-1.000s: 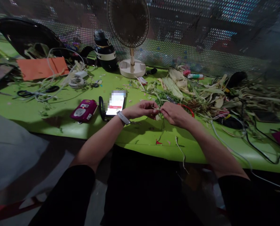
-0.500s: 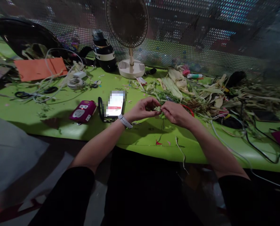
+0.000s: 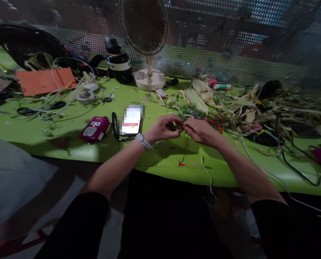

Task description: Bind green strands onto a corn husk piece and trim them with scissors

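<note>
Both of my hands meet above the green tabletop [image 3: 160, 151], fingertips close together. My left hand [image 3: 165, 129], with a white wristband [image 3: 144, 141], curls its thumb and fingers around a small sprig of plant [image 3: 175, 127], mostly hidden and dark. My right hand [image 3: 200, 131] is closed in a pinch at the sprig's right end. Thin green stems hang just below the fingertips. Behind the right hand lie pliers or cutters with a red handle [image 3: 215, 125]. A pile of dried leaves and husks [image 3: 200, 95] spreads behind and to the right.
A lit phone [image 3: 132, 120] stands left of my hands, beside a purple power adapter [image 3: 94, 129]. Farther back are a fan [image 3: 149, 79], a black bottle [image 3: 119, 66] and an orange sheet [image 3: 45, 81]. White and black cables cross the right side. A dried strip [image 3: 207, 171] hangs over the front edge.
The pale green sprig, plain between the fingertips before, is now mostly covered by my fingers. Both hands have hardly moved; the view has shifted slightly.
</note>
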`<state>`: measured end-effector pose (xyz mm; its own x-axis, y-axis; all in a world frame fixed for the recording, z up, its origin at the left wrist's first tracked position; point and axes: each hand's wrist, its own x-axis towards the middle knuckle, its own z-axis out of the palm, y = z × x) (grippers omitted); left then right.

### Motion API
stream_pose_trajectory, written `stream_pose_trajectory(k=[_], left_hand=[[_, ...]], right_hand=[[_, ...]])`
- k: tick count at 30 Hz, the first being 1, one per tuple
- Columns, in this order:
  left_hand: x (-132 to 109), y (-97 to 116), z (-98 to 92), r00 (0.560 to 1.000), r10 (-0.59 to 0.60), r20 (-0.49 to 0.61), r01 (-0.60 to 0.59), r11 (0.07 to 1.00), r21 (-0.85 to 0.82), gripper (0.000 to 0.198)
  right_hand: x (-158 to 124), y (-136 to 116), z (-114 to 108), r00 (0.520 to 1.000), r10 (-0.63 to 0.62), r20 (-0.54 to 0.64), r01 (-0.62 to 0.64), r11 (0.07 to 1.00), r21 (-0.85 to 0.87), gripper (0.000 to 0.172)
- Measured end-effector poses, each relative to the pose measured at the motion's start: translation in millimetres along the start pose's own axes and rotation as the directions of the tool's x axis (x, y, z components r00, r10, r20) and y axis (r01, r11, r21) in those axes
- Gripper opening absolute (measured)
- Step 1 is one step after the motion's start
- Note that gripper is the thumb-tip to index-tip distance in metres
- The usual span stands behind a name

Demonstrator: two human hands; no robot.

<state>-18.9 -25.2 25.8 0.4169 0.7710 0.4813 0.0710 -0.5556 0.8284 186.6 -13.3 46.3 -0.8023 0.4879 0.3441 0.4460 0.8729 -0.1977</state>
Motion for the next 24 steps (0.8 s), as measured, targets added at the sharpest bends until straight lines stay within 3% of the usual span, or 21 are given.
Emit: stream_pose_trajectory(k=[5,10,13,18,20,24], left_hand=[[-1.1,-2.1,1.8,0.998,0.052,-0.036,-0.050,0.997,0.057,0.013],[-1.7,-3.6,3.3,0.996,-0.079,-0.045,0.076,0.996,-0.054,0.020],[0.3,-3.4,1.7,0.973,-0.226,0.039,0.229,0.947,-0.226,0.032],[2.6,-2.3,-6.4,0.882,-0.384,0.272,0.465,0.802,-0.375,0.039],[2.5,-2.2,-9.3,0.860,-0.405,0.312,0.505,0.762,-0.405,0.037],[2.9,-1.5,-10.9,0.878,-0.377,0.295,0.475,0.767,-0.432,0.032]], right_hand=[[0.6,-0.2,-0.5,1.000,-0.023,-0.001,0.022,0.999,-0.048,0.026],[1.1,1.7,-2.9,1.000,-0.024,0.016,0.025,0.991,-0.133,0.029],[0.8,2.6,-4.9,0.998,-0.038,0.042,0.045,0.984,-0.174,0.026],[-0.7,0.1,-7.8,0.995,-0.064,0.082,0.080,0.977,-0.200,0.018],[-0.9,-1.6,-9.3,0.993,-0.067,0.097,0.085,0.978,-0.192,0.017],[-1.0,-3.1,-13.8,0.993,-0.058,0.104,0.076,0.981,-0.179,0.020]])
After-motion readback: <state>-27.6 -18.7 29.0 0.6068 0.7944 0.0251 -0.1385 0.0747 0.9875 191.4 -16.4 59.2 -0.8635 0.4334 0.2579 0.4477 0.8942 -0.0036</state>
